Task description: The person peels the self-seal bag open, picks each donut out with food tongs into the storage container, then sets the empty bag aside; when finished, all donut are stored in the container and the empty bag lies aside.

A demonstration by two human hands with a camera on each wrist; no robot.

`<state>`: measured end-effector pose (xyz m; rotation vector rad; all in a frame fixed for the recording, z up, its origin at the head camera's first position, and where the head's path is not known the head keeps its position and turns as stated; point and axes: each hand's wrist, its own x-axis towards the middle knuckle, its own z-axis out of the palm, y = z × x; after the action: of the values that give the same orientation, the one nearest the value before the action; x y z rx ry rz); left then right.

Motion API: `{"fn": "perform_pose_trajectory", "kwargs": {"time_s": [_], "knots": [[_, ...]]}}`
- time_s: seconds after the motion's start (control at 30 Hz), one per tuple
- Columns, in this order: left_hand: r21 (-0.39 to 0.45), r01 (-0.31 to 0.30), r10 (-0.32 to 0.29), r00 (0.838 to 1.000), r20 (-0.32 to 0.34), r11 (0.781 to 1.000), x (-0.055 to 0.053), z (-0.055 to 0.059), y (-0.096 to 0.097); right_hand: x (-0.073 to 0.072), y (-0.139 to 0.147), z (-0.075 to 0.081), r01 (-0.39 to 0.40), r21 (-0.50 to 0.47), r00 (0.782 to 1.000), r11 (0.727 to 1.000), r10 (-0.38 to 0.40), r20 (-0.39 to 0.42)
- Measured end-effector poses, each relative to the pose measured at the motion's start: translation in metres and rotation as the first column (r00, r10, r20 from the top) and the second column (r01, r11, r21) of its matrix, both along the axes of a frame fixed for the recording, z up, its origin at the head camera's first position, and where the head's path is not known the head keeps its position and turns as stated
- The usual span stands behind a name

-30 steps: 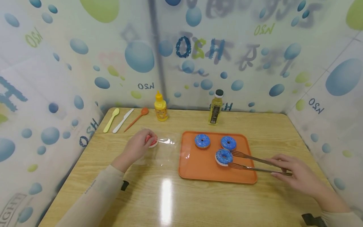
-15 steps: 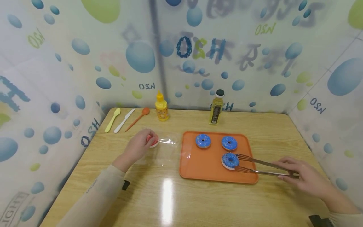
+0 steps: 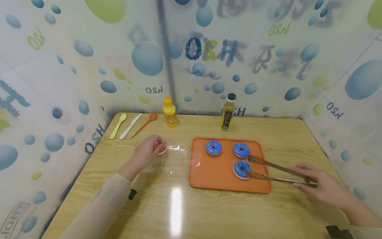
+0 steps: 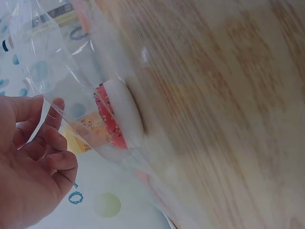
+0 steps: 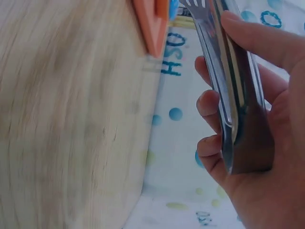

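Observation:
In the head view, my left hand (image 3: 144, 153) pinches the edge of a clear plastic bag (image 3: 176, 162). A red-iced toy doughnut (image 4: 114, 114) with a white base shows inside the bag in the left wrist view. My right hand (image 3: 323, 187) grips metal tongs (image 3: 286, 180) with slotted, fork-like ends. Their arms stand apart over the right side of an orange tray (image 3: 213, 181). The lower tip overlaps the edge of the front blue doughnut (image 3: 238, 172); the upper tip is off it. Behind lie two more blue doughnuts, one left (image 3: 213, 152) and one right (image 3: 241, 154).
At the back left of the wooden table lie a yellow-green spoon (image 3: 117, 126), a white knife (image 3: 130, 126) and an orange spoon (image 3: 144, 128). A yellow squeeze bottle (image 3: 170, 116) and an oil bottle (image 3: 227, 114) stand near the back edge. Patterned curtains surround the table.
The front blue doughnut shifted right on the tray with the tongs. Since then the tongs have spread, their upper tip coming away from it. My left hand stays put.

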<state>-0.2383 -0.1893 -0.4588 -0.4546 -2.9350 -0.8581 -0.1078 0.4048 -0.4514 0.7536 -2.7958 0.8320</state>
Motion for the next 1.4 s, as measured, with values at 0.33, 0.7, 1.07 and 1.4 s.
{"fn": "perform_pose_trajectory", "kwargs": {"time_s": [0.33,0.7,1.07,1.4], "knots": [[0.011,0.001,-0.001,1.0,-0.02,1.0,0.0,0.003,0.002,-0.012,-0.052,0.004,0.024,-0.012,0.997,1.0,-0.025,-0.067],[0.02,-0.004,0.005,1.0,-0.03,1.0,0.001,0.004,0.002,-0.024,-0.113,-0.004,-0.011,-0.011,0.998,1.0,0.01,-0.059],[0.025,-0.004,0.005,0.999,-0.041,1.0,0.0,0.002,0.001,-0.04,-0.162,-0.012,-0.007,0.005,0.995,1.0,0.008,-0.096],[0.018,-0.003,0.004,0.999,-0.034,1.0,-0.001,0.004,0.002,-0.053,-0.192,-0.012,-0.027,0.08,0.993,0.996,0.036,-0.108]]}}
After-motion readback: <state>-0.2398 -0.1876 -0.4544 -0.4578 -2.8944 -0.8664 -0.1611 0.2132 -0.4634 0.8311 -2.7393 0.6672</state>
